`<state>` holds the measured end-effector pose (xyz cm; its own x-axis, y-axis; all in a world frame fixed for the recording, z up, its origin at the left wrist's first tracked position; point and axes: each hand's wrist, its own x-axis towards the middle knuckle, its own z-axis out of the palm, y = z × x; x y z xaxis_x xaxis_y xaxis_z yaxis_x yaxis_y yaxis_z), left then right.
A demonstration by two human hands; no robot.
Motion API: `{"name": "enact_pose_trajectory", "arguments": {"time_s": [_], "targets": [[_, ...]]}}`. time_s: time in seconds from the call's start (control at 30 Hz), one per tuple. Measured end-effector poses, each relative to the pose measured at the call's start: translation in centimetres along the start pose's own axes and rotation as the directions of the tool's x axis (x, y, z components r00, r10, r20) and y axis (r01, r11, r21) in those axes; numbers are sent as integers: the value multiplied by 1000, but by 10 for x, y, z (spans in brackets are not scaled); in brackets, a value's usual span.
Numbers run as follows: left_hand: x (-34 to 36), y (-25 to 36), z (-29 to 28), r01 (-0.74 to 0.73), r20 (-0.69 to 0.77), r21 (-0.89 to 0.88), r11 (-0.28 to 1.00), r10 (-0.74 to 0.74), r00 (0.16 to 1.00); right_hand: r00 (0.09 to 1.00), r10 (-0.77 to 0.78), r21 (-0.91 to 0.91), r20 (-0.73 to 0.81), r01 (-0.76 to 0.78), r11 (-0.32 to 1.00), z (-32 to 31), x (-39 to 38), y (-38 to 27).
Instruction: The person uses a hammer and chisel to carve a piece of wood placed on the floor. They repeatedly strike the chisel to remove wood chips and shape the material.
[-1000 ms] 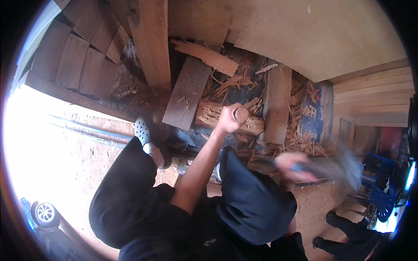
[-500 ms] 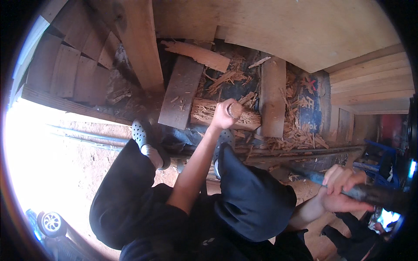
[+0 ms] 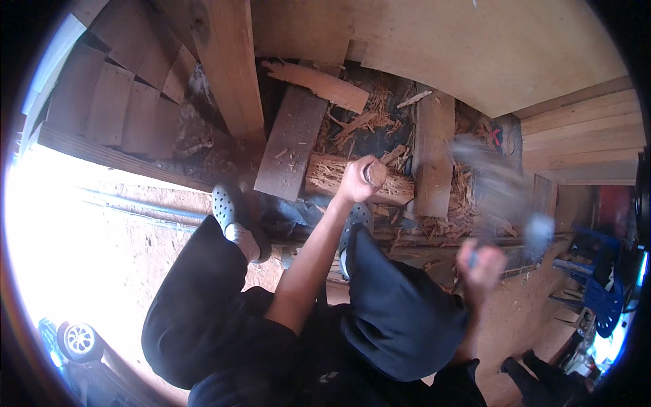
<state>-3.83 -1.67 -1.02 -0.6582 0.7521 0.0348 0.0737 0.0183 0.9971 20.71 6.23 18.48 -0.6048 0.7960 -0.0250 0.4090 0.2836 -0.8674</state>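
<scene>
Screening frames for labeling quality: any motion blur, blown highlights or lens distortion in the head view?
Head view: the right hand and the tool it swings are smeared by motion blur; the left hand, gripping a wooden piece, is fairly sharp. Sunlit ground at left is blown out to near white. Fisheye bends the plank edges toward the rim; corners are black.

Two hands, two shoes — one log.

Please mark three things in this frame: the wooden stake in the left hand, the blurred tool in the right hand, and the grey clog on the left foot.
wooden stake (image 3: 375,173), head view, its round top end.
blurred tool (image 3: 498,186), head view, middle of the motion-smeared shaft.
grey clog (image 3: 227,205), head view, its perforated upper.
</scene>
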Motion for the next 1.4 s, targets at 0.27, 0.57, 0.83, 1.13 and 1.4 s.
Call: {"name": "enact_pose_trajectory", "arguments": {"time_s": [0.27, 0.57, 0.83, 1.13, 1.4], "targets": [[1, 1, 3, -22, -37, -6, 1000, 21, 999, 776, -612, 745, -150, 496, 446, 1, 35, -53], [-4, 0, 1, -14, -29, 2, 1000, 14, 999, 956, 294, -113, 17, -290, 950, 90, -4, 71], [2, 8, -13, 47, 197, -11, 999, -44, 979, 853, 517, -323, -71, -510, 797, 72, 2, 95], [15, 44, -17, 147, 310, -243, 959, -67, 948, 816, 578, -455, -2, -516, 726, 45, 3, 150], [14, 46, 8, 40, -17, 28, 999, -40, 999, 781, 620, -523, 74, -499, 691, 42, 27, 150]]}}
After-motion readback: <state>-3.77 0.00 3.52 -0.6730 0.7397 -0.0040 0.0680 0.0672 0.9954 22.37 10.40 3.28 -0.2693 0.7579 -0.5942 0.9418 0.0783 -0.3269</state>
